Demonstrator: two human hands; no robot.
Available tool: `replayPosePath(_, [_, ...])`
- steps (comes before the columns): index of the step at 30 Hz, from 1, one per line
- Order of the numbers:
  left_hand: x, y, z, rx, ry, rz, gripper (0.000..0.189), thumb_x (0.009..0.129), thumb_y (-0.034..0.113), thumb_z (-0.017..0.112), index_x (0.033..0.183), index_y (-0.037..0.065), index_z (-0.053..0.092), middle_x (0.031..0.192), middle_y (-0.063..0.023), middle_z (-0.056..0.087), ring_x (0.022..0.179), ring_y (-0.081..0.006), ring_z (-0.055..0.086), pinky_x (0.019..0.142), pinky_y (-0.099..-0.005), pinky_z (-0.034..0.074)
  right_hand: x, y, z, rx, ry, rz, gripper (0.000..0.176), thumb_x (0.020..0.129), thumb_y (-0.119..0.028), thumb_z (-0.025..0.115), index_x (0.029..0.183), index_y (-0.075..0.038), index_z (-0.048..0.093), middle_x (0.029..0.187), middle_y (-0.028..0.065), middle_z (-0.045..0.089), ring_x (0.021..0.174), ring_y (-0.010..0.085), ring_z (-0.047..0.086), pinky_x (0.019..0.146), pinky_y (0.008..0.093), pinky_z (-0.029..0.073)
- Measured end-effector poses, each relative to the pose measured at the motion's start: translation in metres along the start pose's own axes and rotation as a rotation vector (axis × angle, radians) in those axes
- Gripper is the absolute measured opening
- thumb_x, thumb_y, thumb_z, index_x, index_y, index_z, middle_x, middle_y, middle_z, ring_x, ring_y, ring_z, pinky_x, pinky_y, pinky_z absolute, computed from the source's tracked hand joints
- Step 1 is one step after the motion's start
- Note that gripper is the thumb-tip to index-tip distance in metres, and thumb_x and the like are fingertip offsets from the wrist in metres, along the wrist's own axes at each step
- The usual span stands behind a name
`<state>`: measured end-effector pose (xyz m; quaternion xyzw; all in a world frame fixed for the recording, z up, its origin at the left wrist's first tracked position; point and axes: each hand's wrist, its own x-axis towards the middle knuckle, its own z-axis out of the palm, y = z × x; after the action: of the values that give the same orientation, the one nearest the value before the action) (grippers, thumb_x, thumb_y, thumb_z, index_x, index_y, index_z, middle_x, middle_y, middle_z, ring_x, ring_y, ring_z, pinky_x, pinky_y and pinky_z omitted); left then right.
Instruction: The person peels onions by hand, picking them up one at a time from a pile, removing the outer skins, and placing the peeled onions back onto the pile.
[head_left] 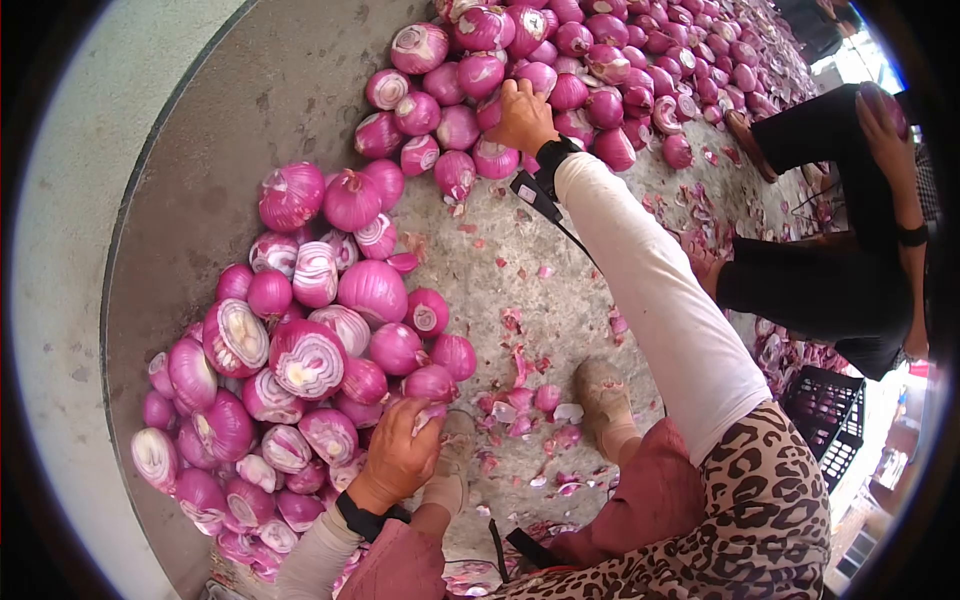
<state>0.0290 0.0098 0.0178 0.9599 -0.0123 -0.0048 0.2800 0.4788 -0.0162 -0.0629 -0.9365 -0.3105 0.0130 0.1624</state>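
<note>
My right hand [525, 120] is stretched out to the large far pile of red onions [480, 75]. Its fingers are curled round a red onion [489, 113] at the pile's near side, partly hidden by the hand. My left hand [402, 450] is low, beside the nearer heap of peeled red onions [372, 290]. Its fingers are closed, with a pinkish bit [428, 414] at their tips that is too small to name. Several onions in this heap have cut faces, such as a halved onion [308, 358] showing its rings.
Onion skins [518, 400] litter the concrete floor [480, 300] between my shoes. A pale wall [70, 250] curves along the left. At the right, another person's hand [885, 140] holds an onion, above dark trousers. A black crate [825, 420] stands behind my right side.
</note>
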Motion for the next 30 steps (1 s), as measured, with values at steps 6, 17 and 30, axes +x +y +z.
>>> replayPosePath(6, [-0.002, 0.0, 0.0, -0.039, 0.02, -0.02, 0.034, 0.066, 0.003, 0.066, 0.1, 0.001, 0.06, 0.11, -0.0206, 0.052, 0.103, -0.038, 0.052, 0.09, -0.0455, 0.043, -0.014, 0.03, 0.02, 0.09, -0.129, -0.274, 0.076, 0.054, -0.039, 0.082, 0.11, 0.001, 0.049, 0.11, 0.0247, 0.053, 0.103, 0.0439, 0.053, 0.084, 0.0486, 0.048])
replayPosePath(17, [-0.001, 0.013, 0.002, -0.033, 0.019, -0.048, 0.034, 0.066, 0.002, 0.066, 0.099, 0.001, 0.059, 0.113, -0.0202, 0.051, 0.103, -0.0372, 0.052, 0.088, -0.0434, 0.044, -0.119, 0.038, -0.032, 0.717, -0.422, 0.009, 0.08, 0.07, -0.035, 0.075, 0.13, 0.004, 0.04, 0.124, 0.0221, 0.051, 0.112, 0.0285, 0.053, 0.087, 0.0369, 0.048])
replayPosePath(30, [0.026, 0.031, 0.022, -0.715, 0.036, -0.429, 0.035, 0.08, 0.003, 0.065, 0.111, -0.001, 0.05, 0.107, -0.0131, 0.053, 0.092, -0.021, 0.057, 0.075, -0.0297, 0.048, -0.245, 0.024, -0.04, 2.212, -1.37, 0.507, 0.072, 0.089, -0.064, 0.036, 0.138, -0.011, 0.035, 0.127, 0.0211, 0.051, 0.102, 0.0408, 0.058, 0.071, 0.0416, 0.052])
